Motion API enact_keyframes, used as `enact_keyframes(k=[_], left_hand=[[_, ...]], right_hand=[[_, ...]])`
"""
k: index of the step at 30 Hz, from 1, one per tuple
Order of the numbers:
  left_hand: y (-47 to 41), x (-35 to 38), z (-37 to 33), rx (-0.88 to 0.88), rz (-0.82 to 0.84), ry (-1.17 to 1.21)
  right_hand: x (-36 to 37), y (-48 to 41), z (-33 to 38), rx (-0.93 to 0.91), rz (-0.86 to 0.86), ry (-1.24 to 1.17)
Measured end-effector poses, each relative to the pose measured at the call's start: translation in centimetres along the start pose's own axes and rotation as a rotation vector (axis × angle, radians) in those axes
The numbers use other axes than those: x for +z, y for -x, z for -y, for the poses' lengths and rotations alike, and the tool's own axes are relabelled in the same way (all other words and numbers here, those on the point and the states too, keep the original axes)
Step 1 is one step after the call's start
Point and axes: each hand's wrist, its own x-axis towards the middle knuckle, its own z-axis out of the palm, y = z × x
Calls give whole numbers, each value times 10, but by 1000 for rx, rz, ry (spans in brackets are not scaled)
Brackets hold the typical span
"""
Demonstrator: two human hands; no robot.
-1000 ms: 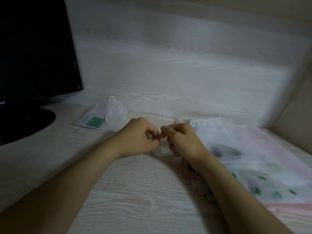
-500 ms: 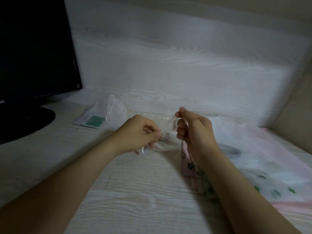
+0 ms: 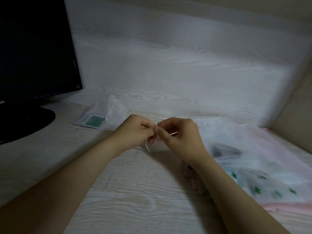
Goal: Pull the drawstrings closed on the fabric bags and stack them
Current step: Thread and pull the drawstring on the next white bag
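Sheer white bag [image 3: 157, 146], limp and light, beside monitor [image 3: 33, 48]; left hand [image 3: 136, 132] and right hand [image 3: 179, 137] pinch its thin cord [image 3: 173, 133].

There is one view only, from a wide-angle camera worn on the person's head. It faces forward and down across a pale wood-grain desk [image 3: 118, 191] toward the wall [image 3: 168, 65] at 12 o'clock. Both forearms enter from the bottom edge, at about 7 and 5 o'clock, and run up to the middle, where the left hand [image 3: 136, 132] and the right hand [image 3: 180, 137] meet close under the lens. A dark monitor [image 3: 33, 48] fills the corner at 10 o'clock. The side wall [image 3: 300, 98] closes the view at 3 o'clock. The wide lens bends the outer edges. With no second camera, nothing is shared between views.
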Motion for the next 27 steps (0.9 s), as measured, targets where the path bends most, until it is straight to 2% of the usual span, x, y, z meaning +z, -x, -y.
enact_keyframes(k=[7,13,17,22,27], left_hand=[[-1,2,0,-17,21,8],[1,4,-4,-19,-47,16],[2,2,-6,-89,-37,7],[3,1,-9,-153,-15,20],[1,5,-9,-145,-4,59]], right_hand=[[-3,-1,-5,-31,-45,125],[-1,1,2,-126,-38,184],[-2,0,-2,-183,-58,251],[-4,0,0,-177,6,248],[-1,0,2,-175,-67,293]])
